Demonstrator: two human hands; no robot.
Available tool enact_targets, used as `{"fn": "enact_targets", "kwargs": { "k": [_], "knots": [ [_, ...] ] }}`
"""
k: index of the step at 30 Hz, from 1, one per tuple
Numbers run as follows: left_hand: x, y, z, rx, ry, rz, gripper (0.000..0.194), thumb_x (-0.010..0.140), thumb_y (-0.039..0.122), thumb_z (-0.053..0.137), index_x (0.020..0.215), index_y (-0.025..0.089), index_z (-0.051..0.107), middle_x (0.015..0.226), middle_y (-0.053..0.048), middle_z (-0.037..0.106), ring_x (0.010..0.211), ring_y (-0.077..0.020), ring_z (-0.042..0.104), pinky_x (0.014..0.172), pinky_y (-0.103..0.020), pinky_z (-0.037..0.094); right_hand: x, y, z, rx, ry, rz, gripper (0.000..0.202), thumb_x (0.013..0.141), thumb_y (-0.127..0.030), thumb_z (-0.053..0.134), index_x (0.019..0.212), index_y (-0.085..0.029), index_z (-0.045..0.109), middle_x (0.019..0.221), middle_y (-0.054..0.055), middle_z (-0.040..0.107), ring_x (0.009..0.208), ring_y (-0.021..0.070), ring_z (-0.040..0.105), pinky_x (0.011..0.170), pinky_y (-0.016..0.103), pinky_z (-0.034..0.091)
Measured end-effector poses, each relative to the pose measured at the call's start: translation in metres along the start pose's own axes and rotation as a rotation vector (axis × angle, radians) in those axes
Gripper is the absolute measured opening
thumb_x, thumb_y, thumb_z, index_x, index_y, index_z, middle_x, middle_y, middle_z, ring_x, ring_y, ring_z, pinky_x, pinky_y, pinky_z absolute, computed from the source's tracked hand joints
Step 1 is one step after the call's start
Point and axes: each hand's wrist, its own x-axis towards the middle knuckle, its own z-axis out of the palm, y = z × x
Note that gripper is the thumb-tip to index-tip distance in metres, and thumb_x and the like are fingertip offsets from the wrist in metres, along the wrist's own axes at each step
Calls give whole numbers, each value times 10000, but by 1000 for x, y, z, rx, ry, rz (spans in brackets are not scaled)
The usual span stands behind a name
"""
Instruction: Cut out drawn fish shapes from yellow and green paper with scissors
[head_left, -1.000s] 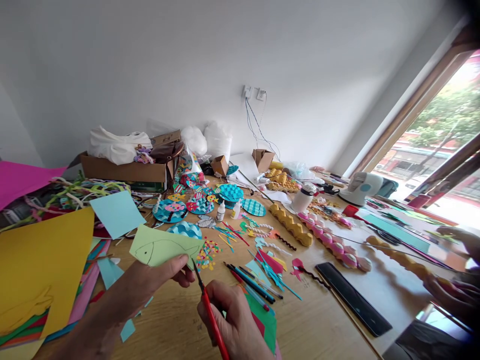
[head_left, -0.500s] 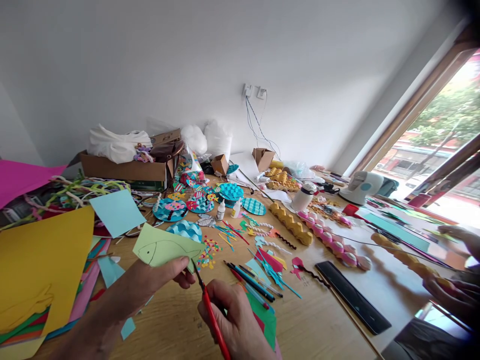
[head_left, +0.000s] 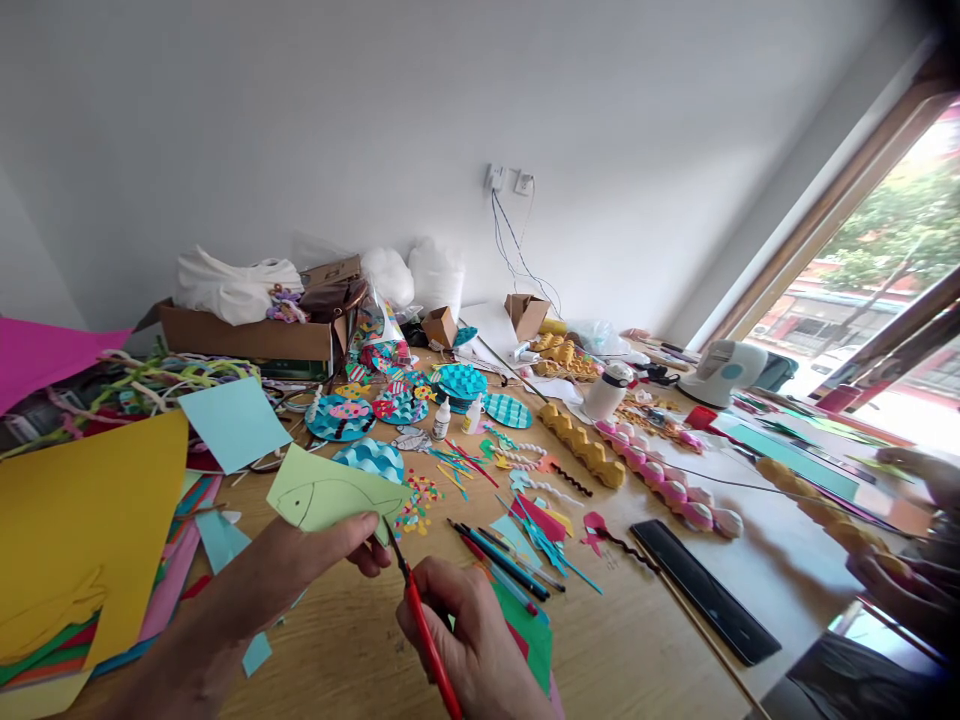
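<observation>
Between the thumb and fingers of my left hand is a light green paper with a fish outline drawn on it. My right hand is closed around red-handled scissors. Their dark blades meet the paper's right end, close to the fish's tail and my left fingertips. Pens and a green sheet lie just right of my right hand. Behind the paper are wavy blue discs and small colored paper dots.
Yellow sheets and a light blue square are at the left. Two glue bottles stand mid-table. A black tray-like strip lies at the right. Another person's hands hold a yellow bumpy strip.
The other person's yellow strip has shifted slightly at the right. My hands, the green paper and the scissors look nearly unchanged.
</observation>
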Motion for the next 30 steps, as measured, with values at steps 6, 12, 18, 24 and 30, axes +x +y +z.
{"fn": "enact_targets", "kwargs": {
  "k": [6,12,18,24,30],
  "knots": [
    [1,-3,-1,10,-5,6,218,787,268,506,640,230,662,637,0,718,634,-161,666,640,-264,536,1,3,0,-2,-4,-14,336,864,-394,500,617,-199,383,546,-50,348,513,98,315,448,207,230],
    [1,-7,-10,-31,43,18,199,844,349,528,773,221,663,746,-15,720,731,-196,664,711,-308,541,0,6,0,-47,10,-38,345,889,-397,488,625,-194,397,554,-47,365,525,101,325,464,212,235],
    [0,1,-37,-55,115,49,258,850,460,507,971,255,606,845,-20,689,724,-194,646,621,-290,523,0,13,-7,-177,17,-57,315,905,-321,497,638,-192,390,571,-55,363,542,98,306,477,218,214],
    [-1,-1,-56,226,83,130,214,781,391,634,954,287,703,940,-23,742,892,-229,676,738,-280,536,0,14,-20,-292,-25,-116,287,911,-242,500,651,-195,388,579,-57,394,534,94,318,493,219,225],
    [-5,3,-54,750,54,342,212,777,344,625,953,299,735,1053,-31,750,1079,-283,627,945,-365,473,-2,2,-26,-406,-51,-130,287,889,-201,524,635,-193,390,558,-61,390,517,90,328,503,216,242]
  ]
}}
